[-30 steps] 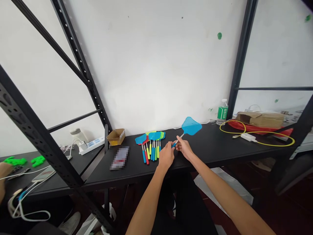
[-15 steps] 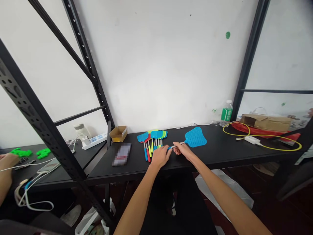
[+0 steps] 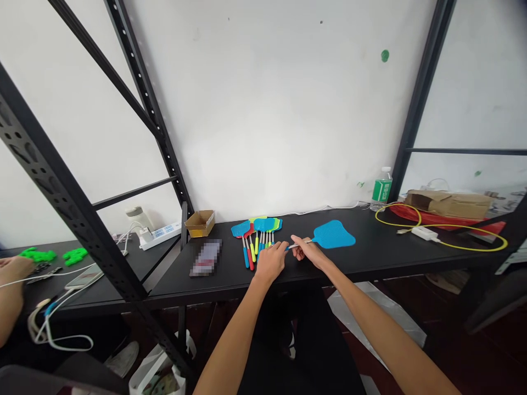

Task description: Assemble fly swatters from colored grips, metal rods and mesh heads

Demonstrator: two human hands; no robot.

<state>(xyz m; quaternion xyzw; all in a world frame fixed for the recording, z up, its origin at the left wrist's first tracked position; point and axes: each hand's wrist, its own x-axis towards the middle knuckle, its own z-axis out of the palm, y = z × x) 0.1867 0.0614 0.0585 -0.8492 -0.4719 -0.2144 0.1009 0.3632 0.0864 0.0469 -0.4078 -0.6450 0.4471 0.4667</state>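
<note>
Between my two hands lies a blue fly swatter (image 3: 334, 235), its perforated head pointing right over the black table. My left hand (image 3: 272, 260) is closed around the blue grip end, most of which its fingers hide. On the thin metal shaft, near the head, my right hand (image 3: 305, 251) is closed with thumb and fingers. Just beyond my left hand, a row of fly swatters (image 3: 264, 225) in blue, red and yellow-green rests on the table, heads toward the wall and handles toward me.
A phone-like blurred item (image 3: 206, 258) and a small open cardboard box (image 3: 200, 224) are at left. To the right stand a water bottle (image 3: 381, 189), a yellow cable (image 3: 467, 251) and a flattened carton (image 3: 448, 203). Another person's hand (image 3: 15, 269) is at far left, beyond a black shelf post (image 3: 78, 181).
The swatter's head has tipped, now looking flatter and slightly farther right. Both hands keep their hold on handle and shaft.
</note>
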